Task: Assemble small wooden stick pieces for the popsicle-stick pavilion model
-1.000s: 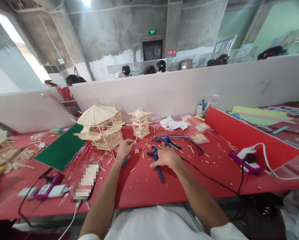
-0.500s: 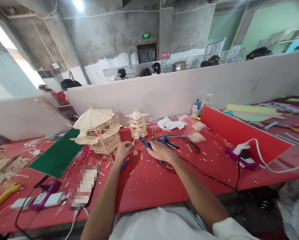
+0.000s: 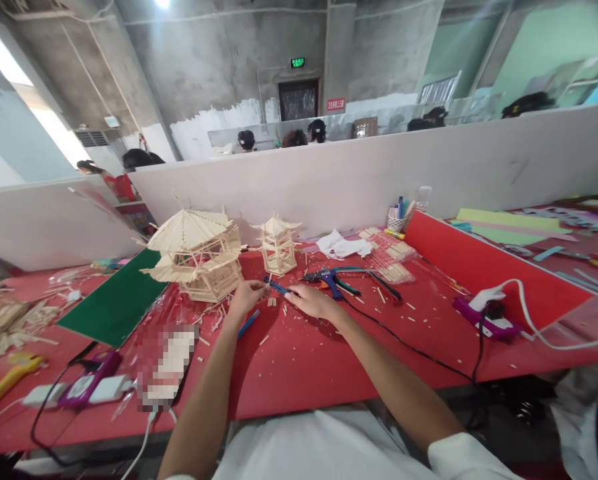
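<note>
My right hand (image 3: 313, 300) is closed around a blue hand cutter (image 3: 277, 287), whose head points left toward my other hand. Between the fingertips of my left hand (image 3: 249, 297) is a thin wooden stick (image 3: 268, 283), at the cutter's head. Just behind stands a small wooden-stick pavilion (image 3: 279, 250). A larger pavilion (image 3: 193, 257) with two tiers of roof is to the left. A blue glue gun (image 3: 331, 280) lies right of my right hand. Near my left wrist rests a blue pen-like object (image 3: 249, 324).
Wood offcuts are scattered over the red table (image 3: 299, 373). A green board (image 3: 116, 300) lies left; a red board (image 3: 493, 267) stands right. Purple power strips (image 3: 483, 319) with cables sit at both sides. A white cloth (image 3: 343, 245) and bundled sticks (image 3: 389, 253) lie behind.
My right hand has moved left with the blue cutter, bringing its head to the stick in my left hand. The glue gun is now less covered by my right hand.
</note>
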Motion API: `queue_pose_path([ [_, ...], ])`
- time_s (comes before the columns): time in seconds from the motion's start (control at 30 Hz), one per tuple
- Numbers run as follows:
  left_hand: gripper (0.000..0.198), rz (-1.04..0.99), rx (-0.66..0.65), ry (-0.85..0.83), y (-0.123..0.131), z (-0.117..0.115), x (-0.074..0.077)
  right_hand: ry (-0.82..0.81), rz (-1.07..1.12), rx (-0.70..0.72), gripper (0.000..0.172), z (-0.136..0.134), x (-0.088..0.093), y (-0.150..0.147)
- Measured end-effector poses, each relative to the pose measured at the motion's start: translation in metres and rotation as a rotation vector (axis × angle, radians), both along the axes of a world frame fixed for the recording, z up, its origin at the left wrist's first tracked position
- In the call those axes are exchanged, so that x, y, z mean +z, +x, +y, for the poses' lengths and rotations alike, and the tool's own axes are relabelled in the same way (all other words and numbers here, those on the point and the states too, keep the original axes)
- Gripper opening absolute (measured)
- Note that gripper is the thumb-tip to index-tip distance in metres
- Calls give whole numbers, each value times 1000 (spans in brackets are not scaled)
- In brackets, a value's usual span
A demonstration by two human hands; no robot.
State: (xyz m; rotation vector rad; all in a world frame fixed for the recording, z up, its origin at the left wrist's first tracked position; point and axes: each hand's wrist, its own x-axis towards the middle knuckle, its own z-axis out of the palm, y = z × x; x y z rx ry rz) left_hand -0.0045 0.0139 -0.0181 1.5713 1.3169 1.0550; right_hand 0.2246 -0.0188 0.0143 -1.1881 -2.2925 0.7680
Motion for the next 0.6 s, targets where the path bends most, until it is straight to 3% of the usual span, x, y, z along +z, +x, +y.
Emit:
queue_pose_path([
  [0.27,28,-167,-21,-277,2,-9,11,-33,80,124,32,4,-2,12],
  [0.6,22,-208,-5,-301,0,-8,9,29,78,118,33,5,-3,12],
])
